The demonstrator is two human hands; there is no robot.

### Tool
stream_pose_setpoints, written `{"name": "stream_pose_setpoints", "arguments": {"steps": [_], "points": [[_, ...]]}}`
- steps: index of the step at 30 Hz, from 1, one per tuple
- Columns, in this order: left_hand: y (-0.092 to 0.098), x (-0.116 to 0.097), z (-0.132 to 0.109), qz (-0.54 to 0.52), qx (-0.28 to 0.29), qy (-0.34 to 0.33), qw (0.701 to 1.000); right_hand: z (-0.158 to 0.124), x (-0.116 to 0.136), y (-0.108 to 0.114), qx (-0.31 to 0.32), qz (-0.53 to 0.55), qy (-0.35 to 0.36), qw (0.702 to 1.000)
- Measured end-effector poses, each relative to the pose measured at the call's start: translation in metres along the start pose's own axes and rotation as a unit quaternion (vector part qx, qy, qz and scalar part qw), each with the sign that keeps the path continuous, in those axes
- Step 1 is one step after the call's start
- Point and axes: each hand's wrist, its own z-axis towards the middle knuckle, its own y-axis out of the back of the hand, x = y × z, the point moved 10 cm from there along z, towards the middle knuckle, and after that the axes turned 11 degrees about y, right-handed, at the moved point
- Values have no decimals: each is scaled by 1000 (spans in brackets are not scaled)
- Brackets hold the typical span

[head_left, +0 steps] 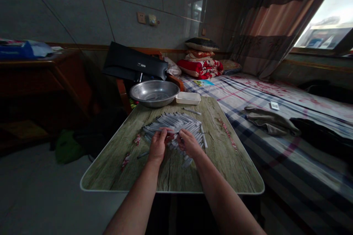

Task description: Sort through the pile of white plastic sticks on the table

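A heap of several thin grey tubes [176, 122] lies in the middle of a wood-patterned table [220, 161]. My left hand [157, 145] rests at the near left edge of the heap, fingers curled and pinched around something small and reddish that I cannot name. My right hand [188, 143] sits just to its right, fingers bent down into the tubes, close to the left hand's fingertips. A few loose tubes [204, 140] lie apart from the heap.
A metal bowl [154, 93] and a white shallow tray [188, 98] stand at the table's far end. A bed with a striped sheet [275, 117] runs along the right, folded blankets [201, 67] at its head. A dark wooden desk [41, 77] stands left.
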Motion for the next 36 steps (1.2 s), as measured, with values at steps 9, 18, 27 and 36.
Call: {"name": "stream_pose_setpoints", "arguments": {"steps": [9,18,27,36], "points": [[-3,-3,-2,19,8,-4,1000,0,2,0,4,-27,16,1000],[1,-2,0,-19,3,-6,1000,-3,10,-11,36,71,21,997],[-4,-10,-7,19,-3,-18,1000,-4,-1,-12,30,68,-41,996],[7,-11,-5,-52,-22,5,998,-9,2,-14,97,89,-62,989]]}}
